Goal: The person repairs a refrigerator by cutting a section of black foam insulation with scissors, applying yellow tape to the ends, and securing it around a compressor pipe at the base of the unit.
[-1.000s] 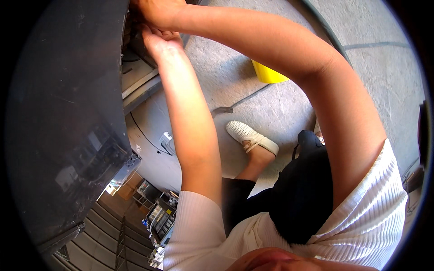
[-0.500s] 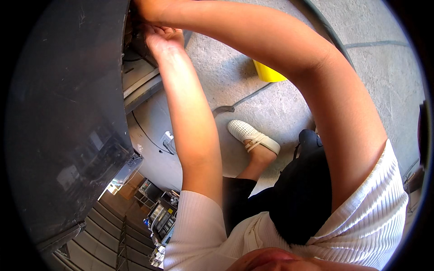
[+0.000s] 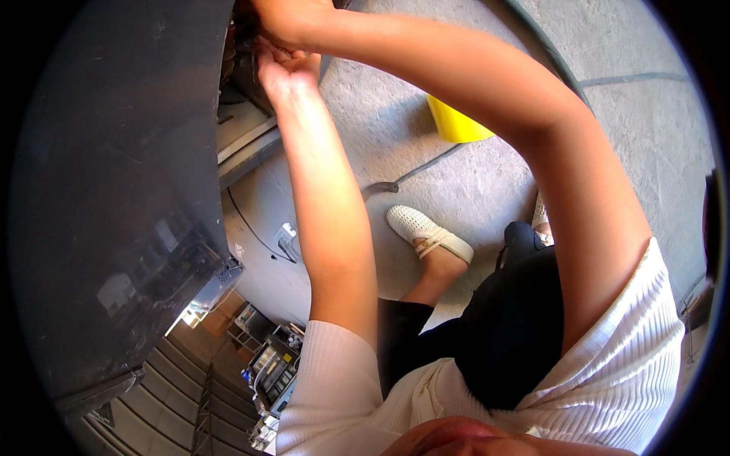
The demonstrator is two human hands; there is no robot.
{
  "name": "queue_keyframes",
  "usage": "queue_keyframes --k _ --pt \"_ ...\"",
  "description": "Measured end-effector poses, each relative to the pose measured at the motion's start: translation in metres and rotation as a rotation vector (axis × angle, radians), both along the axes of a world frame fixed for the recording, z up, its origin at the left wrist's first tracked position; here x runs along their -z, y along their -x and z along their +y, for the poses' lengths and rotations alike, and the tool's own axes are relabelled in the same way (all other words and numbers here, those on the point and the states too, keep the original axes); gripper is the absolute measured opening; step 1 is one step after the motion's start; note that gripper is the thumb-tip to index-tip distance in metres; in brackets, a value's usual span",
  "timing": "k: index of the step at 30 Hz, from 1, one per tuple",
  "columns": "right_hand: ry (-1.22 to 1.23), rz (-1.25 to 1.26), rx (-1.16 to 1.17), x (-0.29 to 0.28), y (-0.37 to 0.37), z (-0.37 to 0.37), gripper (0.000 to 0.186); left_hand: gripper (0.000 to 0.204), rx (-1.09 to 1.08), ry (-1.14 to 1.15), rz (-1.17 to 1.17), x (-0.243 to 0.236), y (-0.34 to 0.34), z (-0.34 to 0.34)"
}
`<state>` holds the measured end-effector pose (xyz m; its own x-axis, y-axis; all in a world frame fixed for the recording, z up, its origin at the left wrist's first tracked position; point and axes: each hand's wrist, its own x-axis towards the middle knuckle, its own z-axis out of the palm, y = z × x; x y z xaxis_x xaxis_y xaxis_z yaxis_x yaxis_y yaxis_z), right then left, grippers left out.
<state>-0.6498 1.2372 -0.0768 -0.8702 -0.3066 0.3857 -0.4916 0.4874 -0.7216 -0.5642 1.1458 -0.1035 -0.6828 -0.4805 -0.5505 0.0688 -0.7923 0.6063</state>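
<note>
My left hand [image 3: 289, 70] is palm up at the opening in a large dark metal machine [image 3: 114, 167], its fingers curled; anything within them is hidden. Just above it, my right hand [image 3: 285, 17] reaches over into the top of that opening, its wrist bent and its fingers out of sight. Dark parts and a metal rail [image 3: 247, 148] show below and beside my hands inside the machine's edge.
On the concrete floor [image 3: 631, 137] are a yellow container [image 3: 456, 121], a dark hose [image 3: 544, 42], cables, a short dark curved piece [image 3: 380, 187] and a white power socket [image 3: 287, 234]. My sandalled foot [image 3: 414, 228] is below. Cluttered equipment [image 3: 270, 365] stands farther back.
My hands and the machine's edge sit slightly farther right in the picture, as the view has shifted a little. Both hands remain at the opening.
</note>
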Motion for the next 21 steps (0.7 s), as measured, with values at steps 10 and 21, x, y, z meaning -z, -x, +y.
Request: queue_keyframes --k 10,21 --pt "0.076 0.235 -0.251 0.008 -0.041 0.038 0.011 0.034 0.186 -0.363 0.346 -0.005 -0.002 0.0" --pt "-0.095 0.289 -0.32 0.012 -0.019 0.006 0.019 0.032 0.242 -0.227 0.256 0.003 0.009 -0.006"
